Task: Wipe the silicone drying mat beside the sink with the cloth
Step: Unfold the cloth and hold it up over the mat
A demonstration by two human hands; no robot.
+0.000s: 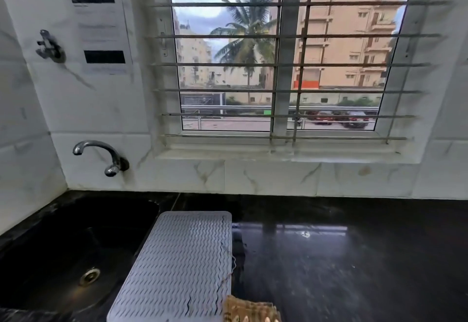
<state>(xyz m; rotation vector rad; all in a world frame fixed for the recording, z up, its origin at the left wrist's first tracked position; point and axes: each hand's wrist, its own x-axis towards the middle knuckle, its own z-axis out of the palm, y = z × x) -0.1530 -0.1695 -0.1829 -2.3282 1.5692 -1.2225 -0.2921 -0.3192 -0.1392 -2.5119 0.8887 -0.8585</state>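
1. Left of the mat (174,266), the sink (50,258) is dark, with its drain (89,276) uncovered. Anything small knocked off the mat's left edge would likely drop in and be hard to spot against the black basin.
2. The tap (101,154), on the wall behind and left of the mat, points over the sink. Turned on hard, it could splash the mat.
3. The mat seems to overlap the sink's right rim and shows cracks near its right edge. A tug there could tear them wider or slide the mat towards the sink.
4. The cloth (249,309), brown and patterned, lies at the mat's near right corner, at the bottom edge of view. Two fingers (267,319) show only as tips on it. Whether they grip or merely press, and which hand they belong to, cannot be told.
5. Right of the mat, the counter (354,271) looks wet beside the mat's edge. A wipe started half out of sight may miss that water or push it under the mat.
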